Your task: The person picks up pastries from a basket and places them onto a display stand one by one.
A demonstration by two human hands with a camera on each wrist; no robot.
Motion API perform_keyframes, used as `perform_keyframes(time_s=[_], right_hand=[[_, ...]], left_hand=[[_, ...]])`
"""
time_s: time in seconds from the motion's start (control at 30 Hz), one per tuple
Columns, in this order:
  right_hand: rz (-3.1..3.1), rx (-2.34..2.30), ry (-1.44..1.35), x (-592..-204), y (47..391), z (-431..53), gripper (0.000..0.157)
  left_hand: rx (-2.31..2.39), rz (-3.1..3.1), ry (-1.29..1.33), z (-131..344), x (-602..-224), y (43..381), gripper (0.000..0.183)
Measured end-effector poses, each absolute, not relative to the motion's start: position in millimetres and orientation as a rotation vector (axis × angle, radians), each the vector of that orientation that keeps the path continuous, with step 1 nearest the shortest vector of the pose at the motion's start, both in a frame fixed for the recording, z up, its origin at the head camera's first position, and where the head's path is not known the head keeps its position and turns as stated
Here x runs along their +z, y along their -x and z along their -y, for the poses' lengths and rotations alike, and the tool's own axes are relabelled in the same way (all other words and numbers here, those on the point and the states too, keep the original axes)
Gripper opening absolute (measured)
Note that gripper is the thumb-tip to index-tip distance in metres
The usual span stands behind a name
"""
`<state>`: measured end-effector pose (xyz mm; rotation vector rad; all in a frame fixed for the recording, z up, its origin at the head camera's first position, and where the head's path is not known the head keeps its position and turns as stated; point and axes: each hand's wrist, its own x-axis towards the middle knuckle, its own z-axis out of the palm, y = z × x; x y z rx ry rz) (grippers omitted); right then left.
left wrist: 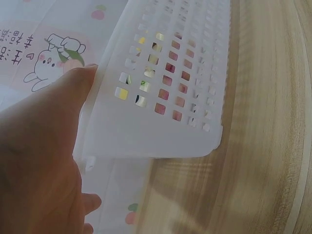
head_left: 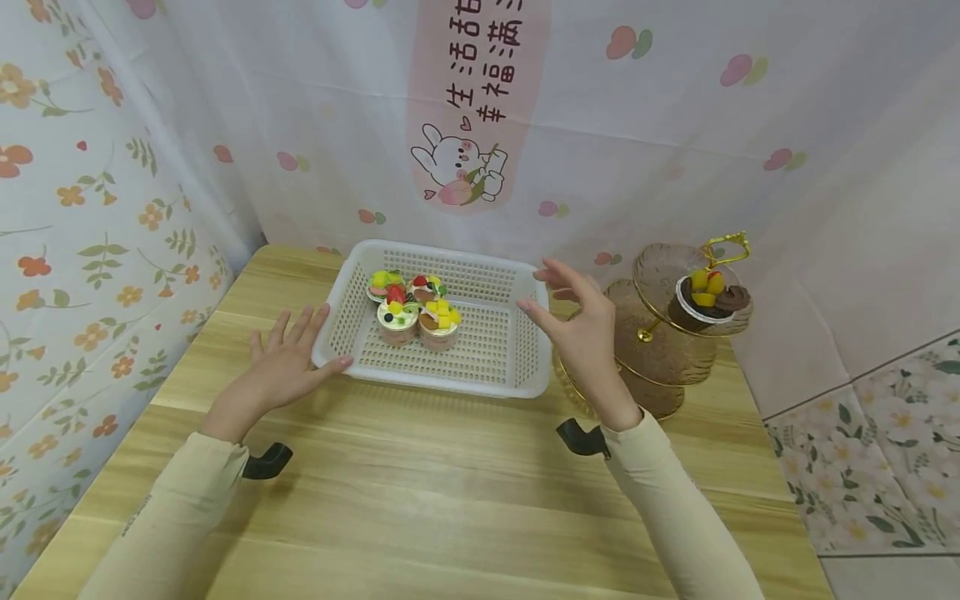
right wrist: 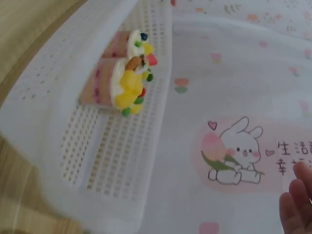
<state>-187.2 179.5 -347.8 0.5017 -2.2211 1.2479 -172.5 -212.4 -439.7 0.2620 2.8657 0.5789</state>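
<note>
A white perforated plastic basket (head_left: pixel 480 385) sits near the back of the table, with several small dessert cups (head_left: pixel 438 325) topped with cream and fruit grouped in its left half. My left hand (head_left: pixel 288 367) is at the basket's left front corner, fingers spread and thumb against the rim. In the left wrist view, the thumb (left wrist: pixel 85 73) lies along the rim. Above the basket's right end hovers my right hand (head_left: pixel 585 325), thumb and fingers apart and nothing between them. The right wrist view catches only its fingertips (right wrist: pixel 295 202), away from the cups.
On the right stands a tiered amber stand (head_left: pixel 667 358) with gold rims and a gold handle (head_left: pixel 727 247). A chocolate cupcake (head_left: pixel 705 300) with fruit sits on its upper tier. Behind the wooden table (head_left: pixel 420 492) hangs a printed curtain (head_left: pixel 322 108).
</note>
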Motion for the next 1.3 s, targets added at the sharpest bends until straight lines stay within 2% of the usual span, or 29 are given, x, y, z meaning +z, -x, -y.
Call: perform_keyframes(time_s=[0.3, 0.67, 1.07, 1.3], right_hand=[[2.315, 1.444, -0.561, -336, 236, -148, 0.057], [2.723, 1.548, -0.599, -370, 288, -133, 0.061], [2.932, 1.621, -0.58, -422, 299, -124, 0.064], [3.006, 1.63, -0.584, -433, 300, -124, 0.067]], left_hand=[[0.597, -2.869, -0.268, 211, -437, 173, 0.097], [0.597, -2.857, -0.257, 213, -438, 173, 0.097], [0.604, -2.857, -0.259, 213, -440, 172, 0.097], [0.619, -2.852, -0.247, 211, -440, 171, 0.096]])
